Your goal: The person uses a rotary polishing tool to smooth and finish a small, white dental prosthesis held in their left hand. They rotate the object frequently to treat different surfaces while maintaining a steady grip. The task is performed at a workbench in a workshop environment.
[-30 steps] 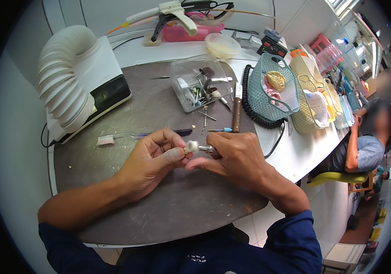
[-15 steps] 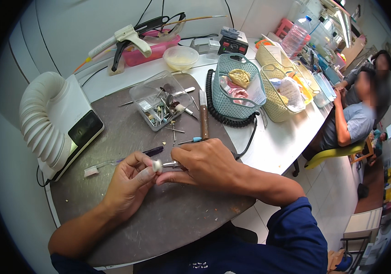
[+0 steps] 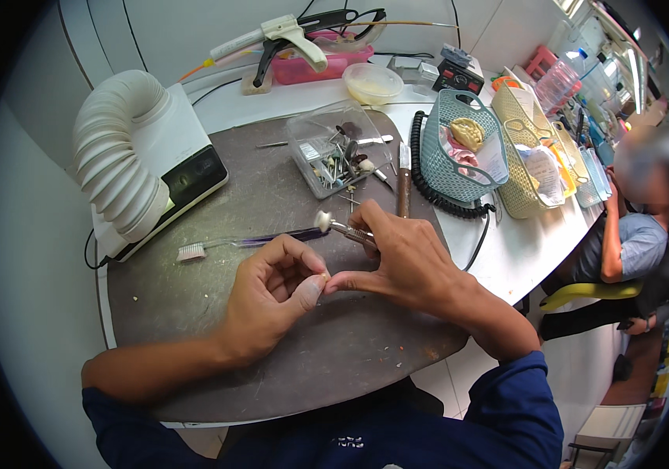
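My right hand [image 3: 413, 254] is closed round a metal rotary handpiece [image 3: 356, 234], which is tipped with a small white polishing wheel [image 3: 323, 221]. The wheel points up and left, apart from my left hand [image 3: 268, 297]. Thumb and fingertips of that hand pinch a tiny pale piece [image 3: 326, 277], mostly covered and too small to name. My right thumb reaches to the same spot. Behind my hands lies a toothbrush [image 3: 192, 252] with a clear and purple handle. Beyond is an open clear plastic case [image 3: 323, 184] of rotary bits, beside a knife with a wooden handle [image 3: 404, 191].
A white machine [image 3: 182, 144] with a ribbed hose [image 3: 116, 172] stands at left. A teal basket [image 3: 459, 176], cream baskets [image 3: 526, 199] and a black coiled cord [image 3: 420, 176] are at right. A lidded bowl [image 3: 373, 84] sits behind. A co-worker [image 3: 639, 242] sits far right.
The white wheel has moved away from my left fingertips and now tilts up. My right thumb has come to the pinched piece. The whole view has shifted, with things appearing farther right.
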Demonstrator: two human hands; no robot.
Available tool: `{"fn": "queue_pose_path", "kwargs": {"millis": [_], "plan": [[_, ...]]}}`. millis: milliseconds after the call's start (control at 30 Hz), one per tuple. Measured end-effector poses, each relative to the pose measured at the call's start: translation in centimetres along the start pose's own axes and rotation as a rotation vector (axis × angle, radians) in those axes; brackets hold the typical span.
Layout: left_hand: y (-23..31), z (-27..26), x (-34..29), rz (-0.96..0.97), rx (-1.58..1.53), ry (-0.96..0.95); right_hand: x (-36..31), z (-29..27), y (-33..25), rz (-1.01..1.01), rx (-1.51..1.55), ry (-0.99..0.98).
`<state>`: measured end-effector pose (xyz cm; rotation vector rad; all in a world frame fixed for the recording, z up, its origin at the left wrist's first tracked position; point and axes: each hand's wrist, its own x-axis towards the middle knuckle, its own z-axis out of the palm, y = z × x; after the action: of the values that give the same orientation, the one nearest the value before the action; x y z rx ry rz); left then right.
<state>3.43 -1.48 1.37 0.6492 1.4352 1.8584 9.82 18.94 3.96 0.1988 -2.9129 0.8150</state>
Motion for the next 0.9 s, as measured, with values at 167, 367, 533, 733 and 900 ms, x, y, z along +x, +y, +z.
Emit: {"fn": "queue_pose_path", "kwargs": {"millis": [167,367,533,733,900], "plan": [[-0.6,0.6,-0.9,0.306,0.244,0.04,-0.4,-1.3,-0.4,0.012,0.118,-0.034],[-0.5,1.4,-1.1,0.724,0.571,-0.215,0.0,0.6,0.0,-0.112,0.065,0.045],[-0.2,1.8,-1.3,0.698,0.588,-0.293,1.6,3.5,-1.4,-0.3,-0.307,0.121],[-0.8,1.9,-1.2,0.73,0.667,-0.38,0.8,3.2,-1.3,-0.259,-0.318,0.231],[-1.0,1.6,-1.8,0.836,0.764,-0.459,-1.9,-3.1,0.1,0.103,-0.303,0.667]]}}
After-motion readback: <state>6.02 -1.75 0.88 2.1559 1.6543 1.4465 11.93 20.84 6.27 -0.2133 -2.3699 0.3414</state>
